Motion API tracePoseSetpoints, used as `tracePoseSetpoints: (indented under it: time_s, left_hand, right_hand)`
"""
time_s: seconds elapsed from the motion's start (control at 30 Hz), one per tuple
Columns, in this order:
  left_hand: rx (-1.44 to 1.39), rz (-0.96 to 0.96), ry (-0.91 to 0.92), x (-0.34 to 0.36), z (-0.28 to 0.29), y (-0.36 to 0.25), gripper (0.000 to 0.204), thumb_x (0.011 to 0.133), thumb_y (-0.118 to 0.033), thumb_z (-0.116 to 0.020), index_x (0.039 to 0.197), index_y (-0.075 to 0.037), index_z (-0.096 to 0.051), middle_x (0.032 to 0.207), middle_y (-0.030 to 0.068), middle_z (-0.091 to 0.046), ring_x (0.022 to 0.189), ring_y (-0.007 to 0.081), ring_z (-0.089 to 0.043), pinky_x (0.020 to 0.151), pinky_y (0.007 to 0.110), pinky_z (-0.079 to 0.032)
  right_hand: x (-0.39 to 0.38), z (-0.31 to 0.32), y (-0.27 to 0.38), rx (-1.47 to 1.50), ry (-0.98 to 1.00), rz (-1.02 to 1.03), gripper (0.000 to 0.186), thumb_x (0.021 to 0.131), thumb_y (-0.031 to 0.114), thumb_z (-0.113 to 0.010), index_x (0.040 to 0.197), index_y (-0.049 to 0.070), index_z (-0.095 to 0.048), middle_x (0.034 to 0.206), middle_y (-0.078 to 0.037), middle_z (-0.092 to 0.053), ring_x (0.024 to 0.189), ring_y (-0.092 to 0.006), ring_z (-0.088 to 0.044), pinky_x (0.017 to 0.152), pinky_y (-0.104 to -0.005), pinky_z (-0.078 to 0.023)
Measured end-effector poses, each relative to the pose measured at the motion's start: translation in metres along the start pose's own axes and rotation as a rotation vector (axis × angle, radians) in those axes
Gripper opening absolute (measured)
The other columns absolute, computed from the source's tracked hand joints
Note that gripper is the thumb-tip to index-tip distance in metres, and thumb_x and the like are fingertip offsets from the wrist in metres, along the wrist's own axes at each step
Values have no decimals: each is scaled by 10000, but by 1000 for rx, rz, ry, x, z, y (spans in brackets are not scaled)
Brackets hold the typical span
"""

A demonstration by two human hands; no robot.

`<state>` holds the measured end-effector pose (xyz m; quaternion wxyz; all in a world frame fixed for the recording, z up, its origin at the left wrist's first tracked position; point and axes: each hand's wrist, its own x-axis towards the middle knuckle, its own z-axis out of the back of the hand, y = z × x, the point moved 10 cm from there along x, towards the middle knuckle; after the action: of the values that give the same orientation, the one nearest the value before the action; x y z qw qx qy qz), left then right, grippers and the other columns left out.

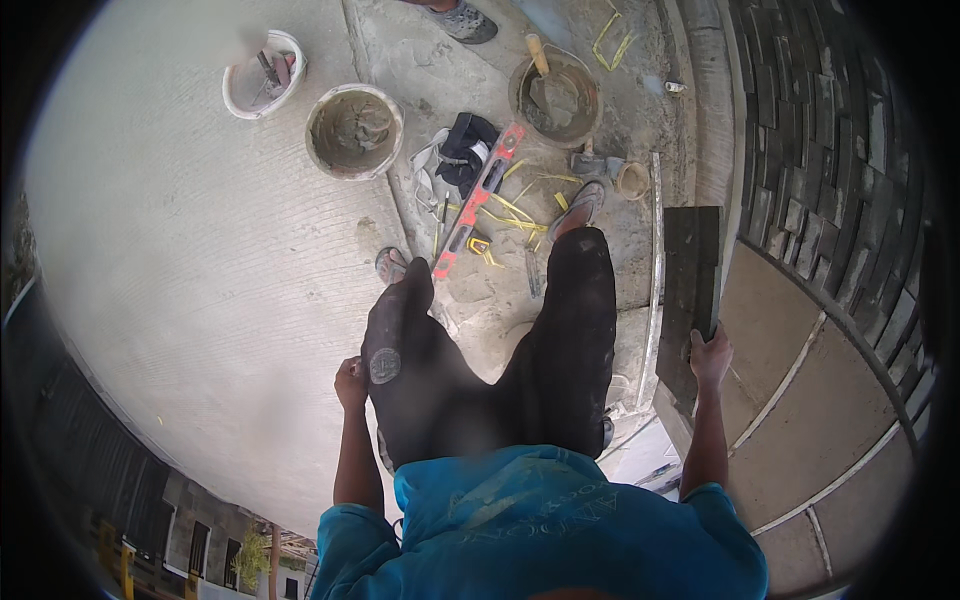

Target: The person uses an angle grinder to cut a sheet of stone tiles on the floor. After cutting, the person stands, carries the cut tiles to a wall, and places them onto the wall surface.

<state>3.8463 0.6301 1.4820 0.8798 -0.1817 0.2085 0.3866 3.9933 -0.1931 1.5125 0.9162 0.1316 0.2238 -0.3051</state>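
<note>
My right hand grips the edge of a long dark grey stone tile beside my right leg. My left hand is closed at the side of my left thigh; whether it holds anything is hidden. Between my sandalled feet lie a red spirit level, a yellow tape measure and yellow strap scraps. A black-and-white cloth bundle lies against the level.
Mortar buckets, one holding a trowel, stand ahead, with a white bucket of tools. Another person's foot is at the top. A stone-clad wall runs along my right, a long metal strip beside me.
</note>
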Motion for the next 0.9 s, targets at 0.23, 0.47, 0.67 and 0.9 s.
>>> tracePoseSetpoints:
  time_s: [0.23,0.47,0.67,0.9]
  left_hand:
    - [-270,109,-66,7,339,205,343,1038,-281,-588,1148,21,-707,904,132,-755,731,173,-705,684,315,-559]
    - [-193,220,45,-63,331,353,269,1005,-206,-618,1079,29,-728,888,132,-738,755,182,-692,659,317,-578]
    - [-190,154,157,-203,238,366,226,1002,-210,-649,995,3,-725,840,99,-719,675,161,-666,605,300,-550]
    - [-61,-100,310,-395,108,382,364,1003,-316,-607,1198,-19,-685,984,118,-751,776,188,-724,616,315,-504]
  right_hand:
    - [-469,-23,47,179,66,-107,388,738,162,-767,1102,42,-710,957,-221,-747,937,-396,-732,837,-484,-565]
    - [-579,-147,16,369,269,-213,360,762,208,-776,1084,69,-701,970,-197,-748,937,-406,-722,844,-494,-567]
    - [-681,-228,-95,231,447,-240,510,812,318,-717,1276,124,-636,1013,-218,-736,1015,-441,-700,899,-554,-547]
    - [-815,-284,-285,378,478,-170,458,848,331,-709,1234,103,-616,944,-234,-724,956,-436,-707,852,-557,-546]
